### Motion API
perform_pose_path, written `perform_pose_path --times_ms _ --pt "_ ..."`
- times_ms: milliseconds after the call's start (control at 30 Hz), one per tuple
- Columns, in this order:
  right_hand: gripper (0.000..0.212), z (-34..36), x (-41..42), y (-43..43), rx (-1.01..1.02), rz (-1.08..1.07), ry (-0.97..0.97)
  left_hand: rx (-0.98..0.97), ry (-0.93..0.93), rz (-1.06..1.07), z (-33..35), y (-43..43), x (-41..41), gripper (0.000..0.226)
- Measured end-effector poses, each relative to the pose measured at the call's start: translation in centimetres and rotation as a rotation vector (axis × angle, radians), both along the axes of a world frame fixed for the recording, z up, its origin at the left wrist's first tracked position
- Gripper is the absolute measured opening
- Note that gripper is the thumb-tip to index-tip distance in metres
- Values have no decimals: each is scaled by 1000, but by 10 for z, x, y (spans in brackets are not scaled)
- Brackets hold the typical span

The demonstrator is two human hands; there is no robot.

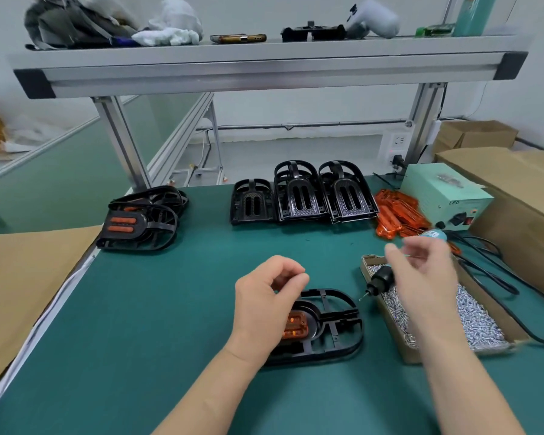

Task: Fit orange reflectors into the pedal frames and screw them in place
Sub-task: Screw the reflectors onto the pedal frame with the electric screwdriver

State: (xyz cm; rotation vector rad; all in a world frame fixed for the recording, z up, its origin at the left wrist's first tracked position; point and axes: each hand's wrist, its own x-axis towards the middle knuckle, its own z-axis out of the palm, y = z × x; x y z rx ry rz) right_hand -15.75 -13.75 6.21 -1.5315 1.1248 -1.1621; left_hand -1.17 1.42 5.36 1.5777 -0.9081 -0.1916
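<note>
Above the worktop (170, 309), curls left hand (266, 304) over frame (336, 328) with reflector (296, 328), thumb meeting forefinger, contents untellable; grips screwdriver (381, 279) in blurred right hand (421, 277) above screws (474, 321).

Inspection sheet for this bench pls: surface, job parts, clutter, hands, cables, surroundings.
Surface: green mat, flat.
Job's things: pedal frame with orange reflector seated, near front; empty frames rear centre; finished frames rear left; loose reflectors and screw box right.
Clutter: rags, phone on upper shelf.
Hands: left hand curled above pedal frame, contents unclear; right hand grips screwdriver.
Cables: black cable loops right of screw box.
Surroundings: cardboard boxes right; power unit beside loose reflectors.
</note>
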Motion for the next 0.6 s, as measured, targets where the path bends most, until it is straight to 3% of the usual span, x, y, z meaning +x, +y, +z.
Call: perform_pose_path --times_ms 133,267,467,600 --pt "50 -16 -18 -40 141 -124 113 8 110 -37 -3 4 5 26" --pt "59 -23 -14 -59 421 -72 -85 16 259 -75 -7 5 6 24" --pt "42 -15 -5 -58 545 -73 -246 12 429 -112 -8 7 8 19" --pt "30 -8 1 -48 553 -25 -504 23 473 -121 -9 7 9 21"
